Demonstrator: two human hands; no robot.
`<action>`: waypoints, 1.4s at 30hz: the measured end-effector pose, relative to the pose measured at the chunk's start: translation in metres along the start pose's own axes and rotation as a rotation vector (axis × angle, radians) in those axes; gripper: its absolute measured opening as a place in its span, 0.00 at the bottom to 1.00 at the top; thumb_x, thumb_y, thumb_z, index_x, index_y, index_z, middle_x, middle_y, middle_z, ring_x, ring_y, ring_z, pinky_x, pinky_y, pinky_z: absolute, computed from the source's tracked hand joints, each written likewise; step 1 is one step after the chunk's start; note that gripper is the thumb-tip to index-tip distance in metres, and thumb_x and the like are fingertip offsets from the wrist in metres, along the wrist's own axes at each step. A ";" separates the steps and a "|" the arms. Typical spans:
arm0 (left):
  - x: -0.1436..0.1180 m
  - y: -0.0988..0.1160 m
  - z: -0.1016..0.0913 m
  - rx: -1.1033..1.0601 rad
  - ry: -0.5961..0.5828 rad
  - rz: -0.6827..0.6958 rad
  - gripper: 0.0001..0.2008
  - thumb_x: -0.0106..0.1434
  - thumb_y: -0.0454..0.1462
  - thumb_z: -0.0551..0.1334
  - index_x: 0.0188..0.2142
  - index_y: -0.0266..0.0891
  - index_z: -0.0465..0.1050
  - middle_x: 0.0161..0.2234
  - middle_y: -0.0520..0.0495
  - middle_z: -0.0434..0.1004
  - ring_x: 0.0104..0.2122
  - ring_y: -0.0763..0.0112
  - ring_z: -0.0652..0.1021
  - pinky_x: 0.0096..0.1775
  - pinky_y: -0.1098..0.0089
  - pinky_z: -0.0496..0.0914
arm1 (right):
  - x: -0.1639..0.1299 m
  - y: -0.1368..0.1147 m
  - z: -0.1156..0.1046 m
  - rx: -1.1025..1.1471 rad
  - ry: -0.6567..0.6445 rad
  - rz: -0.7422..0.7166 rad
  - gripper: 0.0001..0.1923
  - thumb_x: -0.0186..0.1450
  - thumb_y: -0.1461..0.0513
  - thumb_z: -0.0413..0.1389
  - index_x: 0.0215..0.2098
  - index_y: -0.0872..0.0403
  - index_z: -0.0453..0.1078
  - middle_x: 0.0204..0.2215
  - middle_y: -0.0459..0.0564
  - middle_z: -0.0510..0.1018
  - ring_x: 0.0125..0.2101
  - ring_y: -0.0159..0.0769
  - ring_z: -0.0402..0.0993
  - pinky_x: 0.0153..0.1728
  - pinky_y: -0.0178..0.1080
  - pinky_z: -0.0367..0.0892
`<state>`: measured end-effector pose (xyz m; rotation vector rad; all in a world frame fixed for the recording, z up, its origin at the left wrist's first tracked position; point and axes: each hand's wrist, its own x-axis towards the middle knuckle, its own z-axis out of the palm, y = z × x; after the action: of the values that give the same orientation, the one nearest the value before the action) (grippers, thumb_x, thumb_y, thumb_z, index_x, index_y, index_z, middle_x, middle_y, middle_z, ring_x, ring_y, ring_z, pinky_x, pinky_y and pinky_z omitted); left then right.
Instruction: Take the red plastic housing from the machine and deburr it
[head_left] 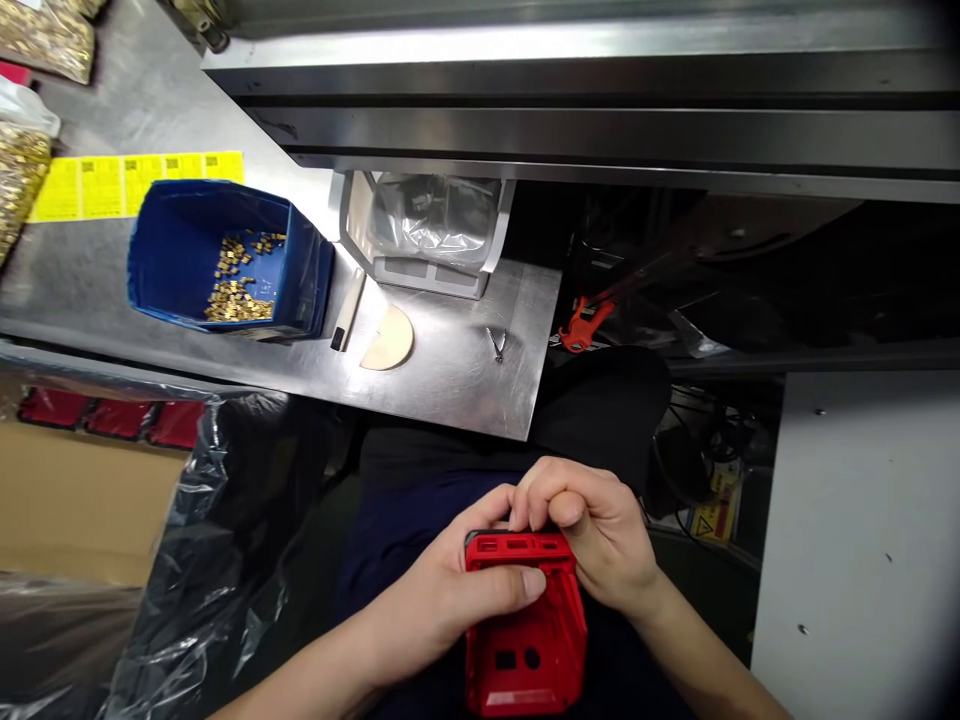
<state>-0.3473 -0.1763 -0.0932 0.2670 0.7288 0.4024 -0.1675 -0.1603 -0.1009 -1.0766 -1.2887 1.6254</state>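
A red plastic housing (525,655), hollow with its inside toward me, is held low over my lap. Small slots run along its far edge, and a square and a round hole pierce its floor. My left hand (469,580) grips it from the left, the thumb laid across the inside near the far edge. At the far right corner is my right hand (592,530), its fingers curled in and the thumb bent against them. Whether anything small sits in those fingers is hidden.
On the metal table stand a blue bin (210,240) with brass pieces, a grey bin (431,275) with clear bags, a wooden half-disc (390,340), a white-handled tool (348,310) and small tweezers-like metal pieces (496,344). A metal machine frame (600,135) overhangs the back. Left is a plastic-lined box (82,500).
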 end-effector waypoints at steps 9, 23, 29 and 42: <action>0.003 -0.002 0.001 -0.004 0.028 0.012 0.18 0.60 0.40 0.72 0.46 0.39 0.69 0.34 0.53 0.69 0.33 0.74 0.69 0.36 0.73 0.65 | -0.004 0.006 -0.004 -0.006 -0.010 -0.008 0.23 0.75 0.45 0.49 0.35 0.52 0.74 0.32 0.50 0.80 0.34 0.39 0.77 0.38 0.42 0.71; 0.008 -0.006 0.000 -0.087 0.065 -0.024 0.19 0.63 0.43 0.71 0.49 0.39 0.70 0.39 0.49 0.73 0.38 0.68 0.74 0.42 0.69 0.67 | -0.011 0.017 -0.002 -0.116 0.115 0.002 0.23 0.75 0.45 0.49 0.36 0.51 0.74 0.32 0.49 0.79 0.33 0.39 0.76 0.37 0.41 0.68; 0.009 -0.008 -0.002 -0.113 0.073 -0.076 0.21 0.61 0.41 0.72 0.50 0.40 0.70 0.38 0.49 0.75 0.36 0.68 0.76 0.41 0.69 0.68 | -0.012 0.020 0.000 -0.181 0.206 0.010 0.24 0.77 0.48 0.48 0.28 0.51 0.67 0.25 0.45 0.70 0.27 0.35 0.68 0.31 0.39 0.62; 0.009 -0.013 -0.001 -0.218 0.042 -0.096 0.24 0.63 0.42 0.71 0.53 0.42 0.64 0.42 0.40 0.82 0.44 0.53 0.83 0.49 0.55 0.72 | -0.013 0.021 -0.004 -0.344 0.649 0.052 0.23 0.78 0.53 0.48 0.26 0.51 0.65 0.23 0.44 0.68 0.23 0.32 0.65 0.25 0.36 0.59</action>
<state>-0.3384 -0.1832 -0.1042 0.0181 0.7290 0.3935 -0.1613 -0.1751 -0.1204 -1.6830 -1.1089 0.9621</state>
